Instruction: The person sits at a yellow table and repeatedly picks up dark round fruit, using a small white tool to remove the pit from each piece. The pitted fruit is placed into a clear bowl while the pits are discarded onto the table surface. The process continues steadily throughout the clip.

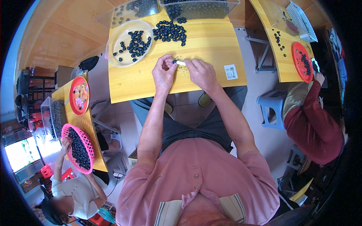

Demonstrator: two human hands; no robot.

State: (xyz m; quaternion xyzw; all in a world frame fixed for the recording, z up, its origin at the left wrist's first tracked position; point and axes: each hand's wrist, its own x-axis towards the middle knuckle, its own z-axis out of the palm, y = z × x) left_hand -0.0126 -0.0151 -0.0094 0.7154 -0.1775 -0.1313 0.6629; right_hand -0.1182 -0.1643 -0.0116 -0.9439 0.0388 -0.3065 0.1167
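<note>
One dark bead (174, 61) sat pinched in the fingertips of your L hand (164, 74); your R hand (201, 72) gripped a pale stick-like tool (181, 63), axis approx. L–R, bead just L of it.

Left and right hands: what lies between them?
The head view shows a small dark round piece pinched by the left hand and a pale stick-like tool held by the right hand.

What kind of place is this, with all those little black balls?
Probably a small workshop: black balls are spread on the yellow table, a pink basket holds more, and a co-worker is beside a red tray of them.
</note>
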